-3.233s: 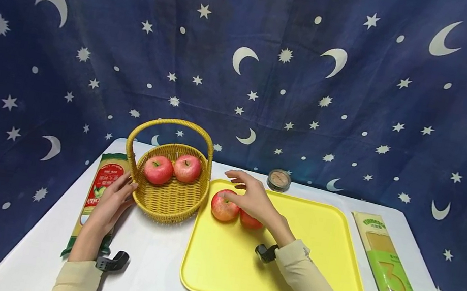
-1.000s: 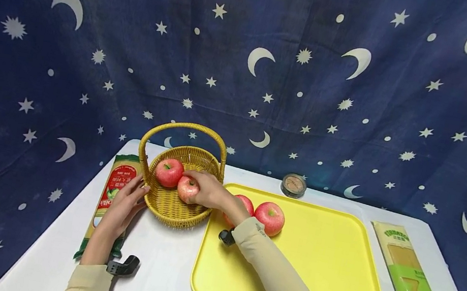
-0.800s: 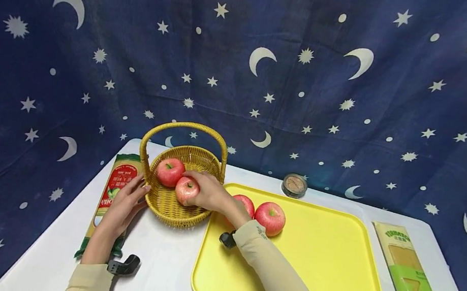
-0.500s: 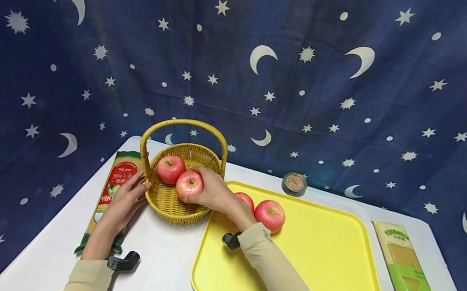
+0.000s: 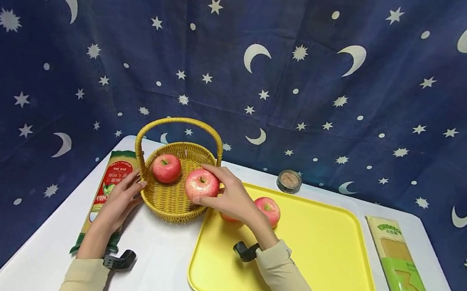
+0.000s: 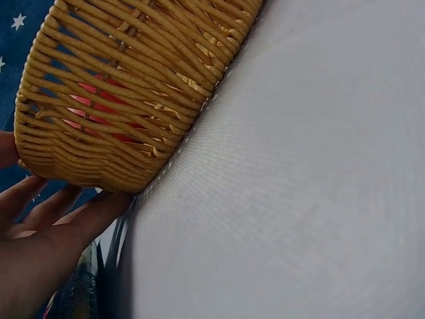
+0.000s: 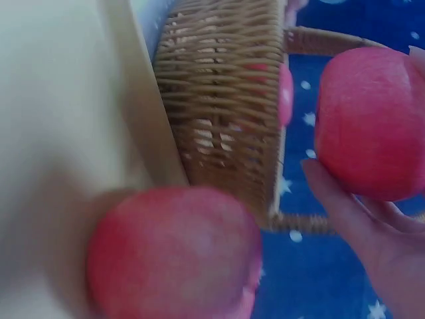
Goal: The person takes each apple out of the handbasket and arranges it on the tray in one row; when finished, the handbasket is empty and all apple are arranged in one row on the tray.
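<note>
My right hand [image 5: 236, 195] holds a red apple [image 5: 201, 185] between thumb and fingers, above the right rim of the wicker basket [image 5: 171, 212]. In the right wrist view, the held apple [image 7: 372, 123] shows beside the basket's rim. Another apple [image 5: 167, 168] lies inside the basket at its left. My left hand [image 5: 117, 201] touches the basket's left side near the handle base. In the left wrist view, its fingers [image 6: 99, 214] lie against the woven outer wall. On the yellow tray [image 5: 308, 281] sit two apples, one [image 5: 267, 209] plainly visible and one [image 5: 228, 217] mostly behind my right hand.
A red and green pasta packet [image 5: 114, 174] lies partly under my left hand. A small round container [image 5: 289, 180] stands behind the tray. To the tray's right lies a long packet with a green band [image 5: 409, 285]. A star-patterned cloth [image 5: 229, 62] hangs behind the table.
My right hand, gripping the apple, has risen and moved right from inside the basket to over its right rim. The left hand stays at the basket's side. The whole view has shifted slightly.
</note>
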Demonstrator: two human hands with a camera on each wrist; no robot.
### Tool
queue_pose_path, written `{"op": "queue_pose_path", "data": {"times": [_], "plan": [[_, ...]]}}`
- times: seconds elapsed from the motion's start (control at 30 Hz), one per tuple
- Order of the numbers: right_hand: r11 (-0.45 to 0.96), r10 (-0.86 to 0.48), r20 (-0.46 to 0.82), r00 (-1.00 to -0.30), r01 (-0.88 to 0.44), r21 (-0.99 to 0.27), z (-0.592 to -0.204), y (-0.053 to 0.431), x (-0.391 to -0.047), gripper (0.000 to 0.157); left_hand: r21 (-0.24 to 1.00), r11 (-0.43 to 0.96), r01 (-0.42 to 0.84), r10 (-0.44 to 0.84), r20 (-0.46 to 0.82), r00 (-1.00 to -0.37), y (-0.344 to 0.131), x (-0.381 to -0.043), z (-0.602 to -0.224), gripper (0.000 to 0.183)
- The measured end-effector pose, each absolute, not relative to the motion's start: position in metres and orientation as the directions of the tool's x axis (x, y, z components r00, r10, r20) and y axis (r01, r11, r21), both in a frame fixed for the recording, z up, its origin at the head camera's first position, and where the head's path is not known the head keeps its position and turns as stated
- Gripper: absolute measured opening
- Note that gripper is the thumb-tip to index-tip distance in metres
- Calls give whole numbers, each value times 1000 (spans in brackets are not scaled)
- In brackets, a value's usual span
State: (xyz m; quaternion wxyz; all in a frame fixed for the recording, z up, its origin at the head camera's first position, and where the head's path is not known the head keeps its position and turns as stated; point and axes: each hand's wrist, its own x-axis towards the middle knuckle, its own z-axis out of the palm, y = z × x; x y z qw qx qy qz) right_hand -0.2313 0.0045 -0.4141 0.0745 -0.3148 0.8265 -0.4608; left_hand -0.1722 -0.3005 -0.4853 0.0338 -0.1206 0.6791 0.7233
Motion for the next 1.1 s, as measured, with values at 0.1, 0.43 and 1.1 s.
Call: {"op": "queue_pose_path", "data": {"times": [0.1,0.43,1.1], "plan": [[357,-554,153,-818,-399,-845,-413,22,-224,82,972,-71,-223,-112,-230,-967,-301,-172,-484,69],[361,-401,162,-902,-318,-877,-413,93,-205,79,974,-77,-213,-97,-220,-971,-301,-172,-484,70],[468,-159,113,-981,-176,-866,-437,200,-190,72,975,-68,-210,-100,-216,-971,-298,-172,-485,72]]}}
